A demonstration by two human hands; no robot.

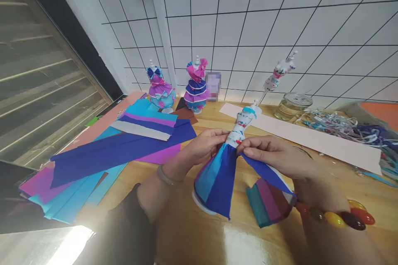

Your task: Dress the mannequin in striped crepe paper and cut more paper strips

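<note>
A small dress form (241, 126) with a paint-spotted white torso stands tilted in the middle of the table. Panels of light blue, dark blue and purple crepe paper make a skirt (222, 176) flaring from its waist to a white base. My left hand (207, 145) grips the waist from the left, its fingertips partly behind the form. On the right, my right hand (273, 153) pinches the top of a dark blue crepe paper strip (264, 170) against the waist. That strip hangs away to the right, above a folded teal, purple and brown paper piece (269, 205).
Crepe paper sheets (121, 153) lie piled at left. Two dressed forms (161, 91) stand by the grid wall, and a bare form (278, 74) on a stand is behind mine. A glass jar (292, 105), a pale strip (317, 136) and tangled ribbons (342, 126) are at right.
</note>
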